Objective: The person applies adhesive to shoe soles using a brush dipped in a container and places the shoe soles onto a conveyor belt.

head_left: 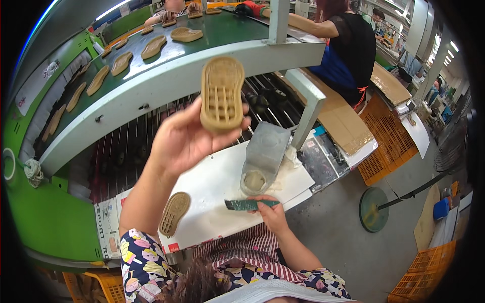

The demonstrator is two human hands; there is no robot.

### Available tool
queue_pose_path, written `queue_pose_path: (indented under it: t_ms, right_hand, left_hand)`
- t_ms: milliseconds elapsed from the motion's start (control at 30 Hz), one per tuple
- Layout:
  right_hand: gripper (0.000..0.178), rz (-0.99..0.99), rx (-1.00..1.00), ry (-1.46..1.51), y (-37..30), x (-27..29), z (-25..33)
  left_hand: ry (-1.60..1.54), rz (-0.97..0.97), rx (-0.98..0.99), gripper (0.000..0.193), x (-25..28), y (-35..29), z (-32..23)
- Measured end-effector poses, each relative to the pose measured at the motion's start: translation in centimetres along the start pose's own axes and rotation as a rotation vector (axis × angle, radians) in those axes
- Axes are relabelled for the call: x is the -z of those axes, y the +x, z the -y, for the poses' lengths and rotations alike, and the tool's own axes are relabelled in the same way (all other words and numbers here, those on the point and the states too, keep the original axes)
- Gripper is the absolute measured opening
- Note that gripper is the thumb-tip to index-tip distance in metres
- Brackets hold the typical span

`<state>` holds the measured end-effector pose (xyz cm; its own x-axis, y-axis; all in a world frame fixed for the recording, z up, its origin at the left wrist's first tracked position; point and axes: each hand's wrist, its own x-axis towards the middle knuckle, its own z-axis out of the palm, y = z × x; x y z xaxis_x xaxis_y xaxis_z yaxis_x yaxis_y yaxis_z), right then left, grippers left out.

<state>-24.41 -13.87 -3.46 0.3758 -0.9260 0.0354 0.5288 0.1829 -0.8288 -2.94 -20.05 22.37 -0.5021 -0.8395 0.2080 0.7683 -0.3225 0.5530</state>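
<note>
In my left hand (184, 139) I hold up a tan shoe sole (222, 93), its gridded hollow side facing me, the fingers behind it and around its lower end. My right hand (273, 214) grips a green brush (247, 204) with a dark end, low over the white work board (212, 177). Just beyond the brush stands a grey metal holder with a round cup (254, 180) of pale, cloudy material. A second tan sole (175, 213) lies on the board near my left forearm, its patterned side up.
Several tan soles (154, 47) rest on a green conveyor belt (222, 30) behind a pale metal rail (151, 83). Metal rods run beneath it. A co-worker (348, 50) sits at the upper right near orange crates (386, 136). A fan base (374, 209) stands on the floor.
</note>
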Motion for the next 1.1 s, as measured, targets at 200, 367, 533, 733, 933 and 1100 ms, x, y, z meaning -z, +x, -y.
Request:
queue_pose_path:
  t_ms: [200,367,533,733,933,1100]
  right_hand:
    - [0.019,0.055,-0.040,-0.058,-0.7,-0.2,-0.3]
    - [0.019,0.031,-0.040,-0.018,-1.7,0.0,-0.5]
    - [0.019,0.022,-0.028,-0.103,-1.5,0.1,-0.4]
    - [0.023,0.014,0.008,-0.024,-0.5,-0.2,-0.4]
    - [0.020,0.029,0.068,0.057,0.0,-0.1,-0.6]
    - [0.020,-0.002,0.072,0.063,-0.9,-0.8,0.1]
  left_hand:
    - [0.060,-0.015,-0.301,0.064,1.0,12.9,-8.3]
    - [0.316,-0.156,-0.212,0.063,-0.9,10.4,-0.2]
    - [1.005,-0.083,-0.008,0.038,0.3,-0.9,4.8]
    - [1.915,-0.910,0.214,0.052,7.3,-15.5,3.9]
    - [2.015,-0.942,0.496,0.073,11.2,-24.1,8.0]
    - [2.134,-0.936,0.240,0.060,12.2,-25.7,9.5]
